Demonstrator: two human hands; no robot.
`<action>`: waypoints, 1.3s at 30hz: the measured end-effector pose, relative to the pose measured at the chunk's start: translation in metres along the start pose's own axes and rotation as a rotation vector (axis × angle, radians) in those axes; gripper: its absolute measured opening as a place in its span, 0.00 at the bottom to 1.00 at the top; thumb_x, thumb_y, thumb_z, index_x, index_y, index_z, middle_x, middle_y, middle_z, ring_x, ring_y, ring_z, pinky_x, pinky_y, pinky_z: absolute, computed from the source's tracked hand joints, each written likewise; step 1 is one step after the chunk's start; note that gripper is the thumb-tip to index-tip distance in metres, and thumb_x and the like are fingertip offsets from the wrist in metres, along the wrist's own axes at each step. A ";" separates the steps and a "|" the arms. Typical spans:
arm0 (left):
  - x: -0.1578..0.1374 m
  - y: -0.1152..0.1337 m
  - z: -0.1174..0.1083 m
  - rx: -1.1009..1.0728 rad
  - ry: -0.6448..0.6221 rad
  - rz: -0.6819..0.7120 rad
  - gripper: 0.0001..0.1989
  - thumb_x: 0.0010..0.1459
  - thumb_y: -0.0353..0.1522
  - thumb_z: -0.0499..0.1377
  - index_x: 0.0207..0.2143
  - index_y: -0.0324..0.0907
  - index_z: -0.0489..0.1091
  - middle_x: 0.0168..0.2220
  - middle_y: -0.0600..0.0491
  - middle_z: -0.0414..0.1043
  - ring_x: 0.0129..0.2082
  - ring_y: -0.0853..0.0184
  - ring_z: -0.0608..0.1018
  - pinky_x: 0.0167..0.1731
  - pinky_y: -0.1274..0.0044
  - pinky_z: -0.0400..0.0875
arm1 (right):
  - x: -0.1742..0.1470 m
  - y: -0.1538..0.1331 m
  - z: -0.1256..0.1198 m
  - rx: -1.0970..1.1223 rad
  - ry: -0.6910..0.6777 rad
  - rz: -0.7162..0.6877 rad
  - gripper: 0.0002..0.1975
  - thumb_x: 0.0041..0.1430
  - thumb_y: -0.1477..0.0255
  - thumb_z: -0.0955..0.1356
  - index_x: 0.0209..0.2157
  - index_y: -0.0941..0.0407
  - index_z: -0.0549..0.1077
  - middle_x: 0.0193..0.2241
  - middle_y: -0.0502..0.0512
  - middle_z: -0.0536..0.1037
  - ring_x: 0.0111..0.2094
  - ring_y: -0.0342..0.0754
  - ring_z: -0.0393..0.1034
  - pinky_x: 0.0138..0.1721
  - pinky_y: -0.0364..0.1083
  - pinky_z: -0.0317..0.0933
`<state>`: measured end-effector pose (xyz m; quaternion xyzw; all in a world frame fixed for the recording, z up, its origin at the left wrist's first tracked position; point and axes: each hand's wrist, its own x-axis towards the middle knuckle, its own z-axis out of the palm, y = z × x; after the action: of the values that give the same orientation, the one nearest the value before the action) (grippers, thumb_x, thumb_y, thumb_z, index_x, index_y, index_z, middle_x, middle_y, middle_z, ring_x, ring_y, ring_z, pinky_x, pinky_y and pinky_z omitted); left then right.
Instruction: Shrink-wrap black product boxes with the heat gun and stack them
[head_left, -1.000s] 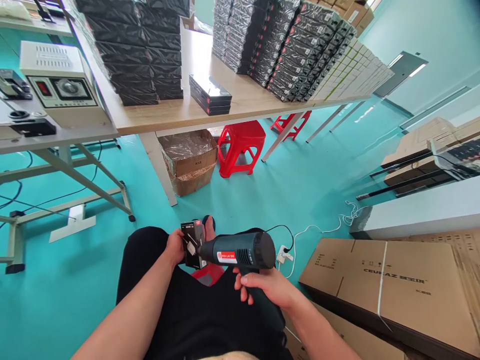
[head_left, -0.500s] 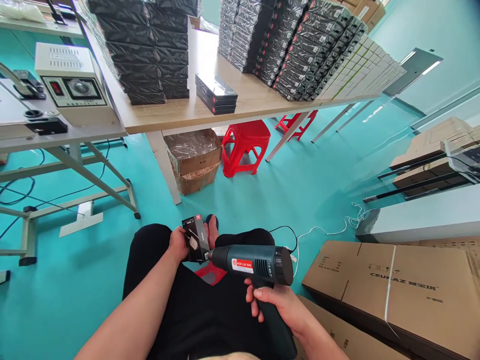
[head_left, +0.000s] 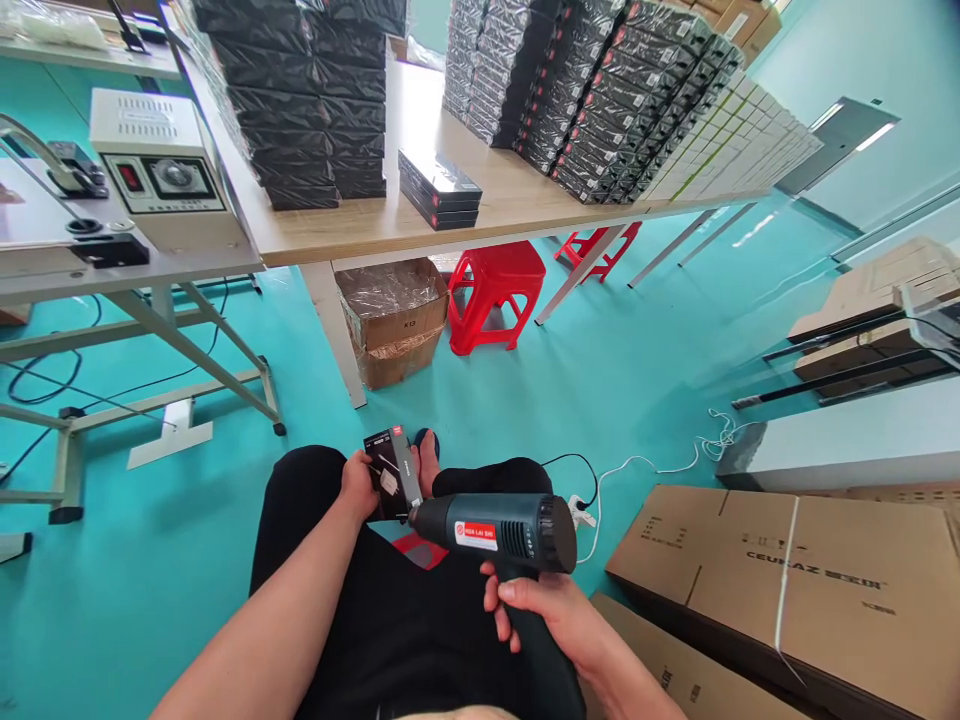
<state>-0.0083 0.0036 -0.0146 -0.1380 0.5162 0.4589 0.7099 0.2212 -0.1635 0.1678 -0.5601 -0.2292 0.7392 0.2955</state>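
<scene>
My left hand [head_left: 359, 487] is closed on the left edge of a small black box [head_left: 388, 478] printed with a white charger, held tilted above my knees. In my right hand [head_left: 525, 607] is the handle of a dark green heat gun [head_left: 499, 530], my fingers wrapped around it. Its nozzle points left, at the lower right corner of the box, and overlaps it in view; whether the two touch I cannot tell. Part of a red stool shows between my legs.
A wooden table [head_left: 330, 236] ahead carries tall stacks of black wrapped boxes [head_left: 322, 110] and a short stack [head_left: 441, 190]. Under it stand a carton [head_left: 397, 330] and a red stool [head_left: 499, 290]. Large cartons [head_left: 787, 580] lie at right; a control unit [head_left: 161, 170] sits left.
The heat gun has shifted slightly left along the box's lower edge. The surroundings have slid a little to the right in view. Both hands keep their holds.
</scene>
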 end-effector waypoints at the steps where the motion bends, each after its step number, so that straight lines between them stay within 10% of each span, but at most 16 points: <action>1: 0.000 0.000 0.000 0.019 -0.015 0.021 0.08 0.41 0.29 0.52 0.26 0.39 0.67 0.21 0.50 0.70 0.19 0.61 0.74 0.21 0.70 0.72 | 0.000 0.000 0.000 -0.006 -0.010 -0.004 0.16 0.51 0.69 0.69 0.42 0.62 0.73 0.31 0.57 0.75 0.24 0.45 0.70 0.24 0.44 0.63; 7: -0.001 0.000 -0.001 0.112 -0.111 0.041 0.07 0.46 0.31 0.50 0.25 0.39 0.66 0.20 0.49 0.69 0.21 0.59 0.76 0.24 0.68 0.74 | -0.009 -0.008 -0.016 0.005 0.051 -0.036 0.16 0.53 0.69 0.67 0.43 0.61 0.72 0.32 0.58 0.75 0.25 0.44 0.69 0.24 0.44 0.63; 12: -0.025 0.007 0.003 0.118 -0.405 -0.252 0.24 0.56 0.46 0.50 0.37 0.34 0.71 0.28 0.41 0.74 0.29 0.53 0.78 0.31 0.62 0.74 | -0.016 -0.015 -0.041 -0.001 -0.144 0.075 0.17 0.49 0.70 0.68 0.42 0.62 0.72 0.29 0.58 0.76 0.23 0.45 0.70 0.21 0.41 0.61; 16: -0.046 0.010 0.009 0.121 -0.540 -0.375 0.36 0.53 0.56 0.49 0.43 0.32 0.71 0.34 0.36 0.75 0.34 0.49 0.78 0.37 0.58 0.72 | 0.007 -0.024 -0.050 -0.004 0.001 0.002 0.16 0.50 0.69 0.68 0.40 0.62 0.73 0.29 0.57 0.76 0.23 0.44 0.70 0.21 0.42 0.61; 21: -0.050 0.008 0.010 0.166 -0.516 -0.328 0.27 0.55 0.48 0.56 0.46 0.34 0.70 0.37 0.39 0.77 0.36 0.50 0.79 0.39 0.59 0.72 | 0.054 -0.050 -0.029 0.074 0.176 -0.167 0.16 0.49 0.68 0.69 0.40 0.61 0.73 0.29 0.56 0.76 0.25 0.43 0.69 0.24 0.42 0.63; 31: -0.035 0.014 0.000 0.143 -0.460 -0.317 0.21 0.56 0.42 0.55 0.43 0.35 0.71 0.32 0.41 0.78 0.35 0.50 0.80 0.34 0.62 0.74 | 0.041 -0.088 0.002 -0.419 -0.441 -0.005 0.09 0.47 0.71 0.71 0.31 0.62 0.76 0.22 0.52 0.76 0.21 0.43 0.68 0.26 0.44 0.62; 39: -0.033 0.013 0.002 0.199 -0.461 -0.358 0.21 0.54 0.43 0.57 0.40 0.33 0.72 0.33 0.39 0.78 0.37 0.49 0.80 0.35 0.61 0.74 | 0.080 -0.081 -0.015 -0.055 0.101 -0.203 0.13 0.49 0.69 0.68 0.38 0.61 0.73 0.27 0.55 0.76 0.23 0.43 0.69 0.23 0.43 0.64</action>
<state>-0.0187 -0.0050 0.0181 -0.0486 0.3516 0.2929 0.8878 0.2346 -0.0501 0.1626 -0.5784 -0.2897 0.6699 0.3643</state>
